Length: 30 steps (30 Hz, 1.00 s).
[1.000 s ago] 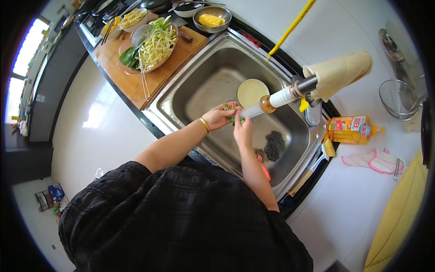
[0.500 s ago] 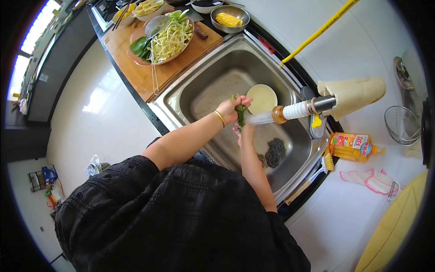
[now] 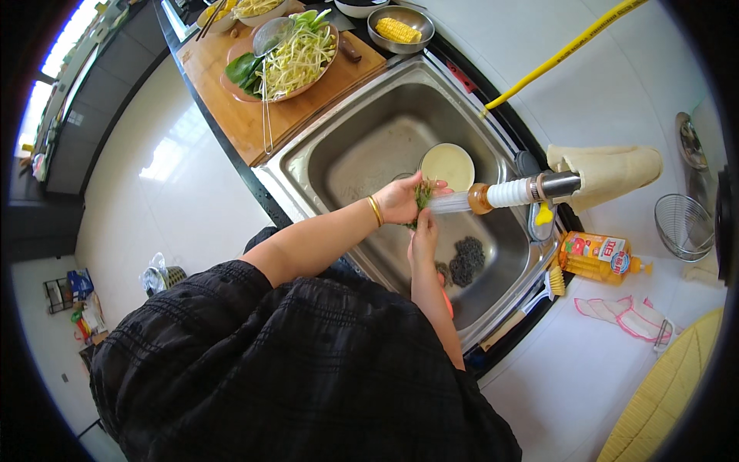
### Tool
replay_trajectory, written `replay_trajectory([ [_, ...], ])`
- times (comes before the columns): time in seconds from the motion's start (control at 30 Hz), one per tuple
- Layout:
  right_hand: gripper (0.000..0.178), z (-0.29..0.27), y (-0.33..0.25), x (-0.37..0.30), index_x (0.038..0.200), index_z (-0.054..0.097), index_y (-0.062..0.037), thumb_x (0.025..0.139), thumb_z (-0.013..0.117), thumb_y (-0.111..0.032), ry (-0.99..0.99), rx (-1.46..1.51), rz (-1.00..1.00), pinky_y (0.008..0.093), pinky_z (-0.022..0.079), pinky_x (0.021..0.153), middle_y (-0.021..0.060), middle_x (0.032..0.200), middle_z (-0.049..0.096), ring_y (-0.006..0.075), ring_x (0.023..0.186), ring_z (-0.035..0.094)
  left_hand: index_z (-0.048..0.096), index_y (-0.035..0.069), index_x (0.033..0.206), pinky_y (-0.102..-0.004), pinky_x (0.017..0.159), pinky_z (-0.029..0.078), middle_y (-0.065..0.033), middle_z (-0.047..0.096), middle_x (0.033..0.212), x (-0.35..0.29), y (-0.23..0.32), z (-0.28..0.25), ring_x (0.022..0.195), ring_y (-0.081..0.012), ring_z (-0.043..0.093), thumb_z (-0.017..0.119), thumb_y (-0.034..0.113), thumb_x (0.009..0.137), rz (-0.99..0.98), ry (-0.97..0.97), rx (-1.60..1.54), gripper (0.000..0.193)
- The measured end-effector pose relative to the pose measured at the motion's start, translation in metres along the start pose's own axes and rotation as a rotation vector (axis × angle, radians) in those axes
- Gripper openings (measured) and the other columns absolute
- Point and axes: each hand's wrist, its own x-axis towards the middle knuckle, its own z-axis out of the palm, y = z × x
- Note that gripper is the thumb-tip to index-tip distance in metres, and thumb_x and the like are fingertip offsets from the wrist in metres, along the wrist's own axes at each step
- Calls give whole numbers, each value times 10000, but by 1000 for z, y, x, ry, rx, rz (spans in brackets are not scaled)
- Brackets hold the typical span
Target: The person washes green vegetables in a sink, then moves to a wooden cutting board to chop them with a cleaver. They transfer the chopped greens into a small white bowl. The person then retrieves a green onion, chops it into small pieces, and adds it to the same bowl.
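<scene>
Over the sink (image 3: 350, 150), my left hand (image 3: 399, 202), with a gold bangle at the wrist, is closed around a small bunch of leafy greens (image 3: 423, 194). My right hand (image 3: 423, 237) is just below, its fingers closed on the lower part of the same bunch. Water from the amber-tipped faucet (image 3: 480, 199), which has a white ribbed hose, runs onto the greens. Behind the hands a pale round bowl (image 3: 448, 167) stands in the sink. A dark steel-wool-like clump (image 3: 466, 262) lies on the sink bottom beside my right forearm.
A cutting board (image 3: 219, 85) at the far left carries a plate of bean sprouts (image 3: 302, 65) and a wire skimmer (image 3: 266, 108). Behind the sink is a metal bowl with corn (image 3: 399, 31). To the right are an orange soap bottle (image 3: 596, 256) and a brush (image 3: 531, 304).
Both hands have shifted slightly right, nearer the faucet tip, with the greens. My left hand has turned more palm up, and my right fingers have come up onto the bunch.
</scene>
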Motion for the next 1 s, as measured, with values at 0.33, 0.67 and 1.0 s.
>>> replay_trajectory([
  [0.33,368,4,-24,-14,892,559,29,876,523,-336,124,-622,-146,266,403,551,70,667,550,109,581,502,432,5,1219,-372,985,308,-108,444,1244,-3,-4,-17,1181,-236,385,476,213,880,59,64,285,400],
  [0.67,376,5,-28,-9,970,553,22,834,592,-326,9,-663,-338,289,435,634,86,780,576,189,703,551,496,8,1057,-274,746,447,-44,533,885,-10,-1,-19,764,-137,521,454,46,879,153,358,459,187],
  [1.0,342,-22,2,-2,999,560,-89,810,615,-369,-121,-329,100,287,396,714,19,947,523,137,827,497,491,52,1016,-272,630,380,4,494,790,5,3,-15,673,-109,426,416,174,913,70,337,350,177],
])
